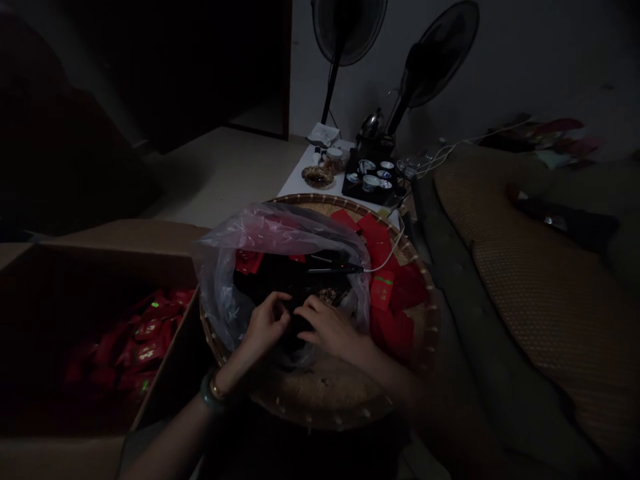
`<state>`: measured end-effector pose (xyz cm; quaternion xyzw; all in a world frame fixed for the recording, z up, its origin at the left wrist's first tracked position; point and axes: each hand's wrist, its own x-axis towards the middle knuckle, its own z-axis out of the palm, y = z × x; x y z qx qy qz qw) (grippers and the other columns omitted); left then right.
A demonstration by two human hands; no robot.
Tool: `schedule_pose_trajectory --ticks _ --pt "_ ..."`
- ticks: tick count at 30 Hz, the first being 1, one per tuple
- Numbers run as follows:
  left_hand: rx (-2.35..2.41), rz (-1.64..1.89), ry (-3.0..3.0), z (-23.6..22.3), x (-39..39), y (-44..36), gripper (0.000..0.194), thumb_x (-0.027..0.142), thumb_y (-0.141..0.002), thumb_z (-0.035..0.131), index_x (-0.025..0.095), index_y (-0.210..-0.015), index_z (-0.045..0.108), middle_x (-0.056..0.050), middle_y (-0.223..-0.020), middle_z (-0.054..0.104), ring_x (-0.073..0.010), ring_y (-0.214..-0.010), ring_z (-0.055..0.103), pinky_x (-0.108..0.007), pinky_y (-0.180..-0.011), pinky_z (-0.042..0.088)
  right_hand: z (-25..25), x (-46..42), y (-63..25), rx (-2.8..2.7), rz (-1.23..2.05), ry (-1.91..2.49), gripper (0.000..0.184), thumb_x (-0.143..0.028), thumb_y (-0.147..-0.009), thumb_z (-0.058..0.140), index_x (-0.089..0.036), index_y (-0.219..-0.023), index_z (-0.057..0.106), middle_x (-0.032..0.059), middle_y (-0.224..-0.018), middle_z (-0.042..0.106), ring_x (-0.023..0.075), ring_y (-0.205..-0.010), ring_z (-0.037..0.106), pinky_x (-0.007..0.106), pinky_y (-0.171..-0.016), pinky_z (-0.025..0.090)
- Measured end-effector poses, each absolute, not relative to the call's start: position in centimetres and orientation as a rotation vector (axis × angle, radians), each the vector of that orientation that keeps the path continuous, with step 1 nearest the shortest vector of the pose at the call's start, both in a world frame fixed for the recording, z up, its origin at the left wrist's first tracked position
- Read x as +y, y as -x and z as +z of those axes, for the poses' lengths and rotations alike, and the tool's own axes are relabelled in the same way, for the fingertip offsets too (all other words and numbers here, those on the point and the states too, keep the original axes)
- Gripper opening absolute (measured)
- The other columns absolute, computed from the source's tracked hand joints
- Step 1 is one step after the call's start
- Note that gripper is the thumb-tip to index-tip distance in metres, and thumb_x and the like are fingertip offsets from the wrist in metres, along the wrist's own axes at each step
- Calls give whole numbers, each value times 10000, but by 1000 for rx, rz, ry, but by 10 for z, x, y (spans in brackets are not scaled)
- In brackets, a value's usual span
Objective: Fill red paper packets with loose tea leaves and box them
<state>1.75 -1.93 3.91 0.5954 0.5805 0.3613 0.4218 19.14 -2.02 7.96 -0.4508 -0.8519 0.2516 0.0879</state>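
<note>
My left hand (266, 325) is over an open clear plastic bag (220, 280), its fingers curled toward the thumb. Whatever lies between them is lost in the dark. Facing it, my right hand (330, 328) has its fingers and thumb spread, with the tips close to the dark contents of the bag. The bag rests in a round woven bamboo tray (325, 397). A slim dark device (335, 269) with a white cable lies across the bag's opening. Red packets (383, 290) are spread over the tray's right side, and a few red pieces (247, 261) lie inside the bag.
At my left stands an open cardboard box (165, 363) holding many red packets (150, 333). Beyond the tray, a white table (295, 177) carries a black tea tray (357, 193) with cups. Two fans (440, 53) stand behind. A seat with a woven mat (530, 287) is at my right.
</note>
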Motion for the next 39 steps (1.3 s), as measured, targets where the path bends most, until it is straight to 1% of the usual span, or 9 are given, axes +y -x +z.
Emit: schedule_pose_trajectory --ticks 3,7,13,18,23,29,32,35,39 --pt "1433 895 -1479 37 -20 -17 307 175 -661 490 178 -955 577 42 -636 533 -103 -560 509 -203 -528 394 69 -18 -191 -2493 806 1348 123 -195 -814 602 -194 -926 653 45 -910 581 157 -800 589 271 -697 444" --pt "1386 900 -1448 34 -21 -15 303 179 -650 496 175 -942 575 42 -638 540 -102 -566 520 -202 -543 408 65 -15 -189 -2267 893 1376 103 -206 -842 570 -186 -858 670 19 -776 589 122 -694 575 237 -647 428" --pt "1326 919 -1378 32 -21 -14 300 188 -644 517 166 -938 572 41 -643 531 -103 -571 520 -208 -548 427 63 -22 -186 -2447 757 1345 173 -245 -766 670 -208 -935 671 45 -910 584 171 -860 560 279 -734 438" --pt "1269 905 -1261 31 -23 -11 290 213 -646 546 162 -931 550 56 -623 502 -98 -551 516 -214 -535 457 59 -19 -189 -2281 799 1349 115 -217 -785 657 -194 -894 684 28 -824 604 145 -795 575 261 -725 438" --pt "1253 915 -1240 31 -25 -9 277 231 -648 573 157 -914 548 55 -629 500 -94 -554 519 -212 -540 451 64 -21 -185 -2199 875 1335 303 -171 -742 690 -216 -1036 633 17 -855 605 135 -766 578 259 -700 458" --pt "1253 913 -1233 30 -25 -7 272 227 -667 589 151 -928 562 52 -638 499 -89 -552 512 -211 -542 451 59 -31 -189 -2387 663 1237 255 -279 -758 679 -222 -1004 641 57 -974 581 201 -945 530 339 -828 450" --pt "1227 913 -1283 27 -23 -5 261 254 -719 576 148 -958 562 43 -643 517 -103 -572 530 -236 -581 467 49 -30 -191 -2504 565 1270 137 -238 -814 612 -195 -936 660 68 -927 591 197 -887 542 328 -786 456" --pt "1242 956 -1452 22 -18 -1 395 295 -708 646 165 -1070 555 -40 -900 616 -172 -843 594 -321 -797 475 43 -21 -194 -2378 652 1312 120 -169 -851 550 -171 -816 664 48 -826 609 152 -779 567 272 -720 453" --pt "1109 785 -1574 21 -8 1 848 287 -525 808 197 -1284 442 -117 -1305 500 -263 -1178 472 -400 -1009 353 48 -6 -203 -2136 840 1239 68 -161 -814 600 -166 -795 665 25 -788 634 130 -738 587 238 -676 443"
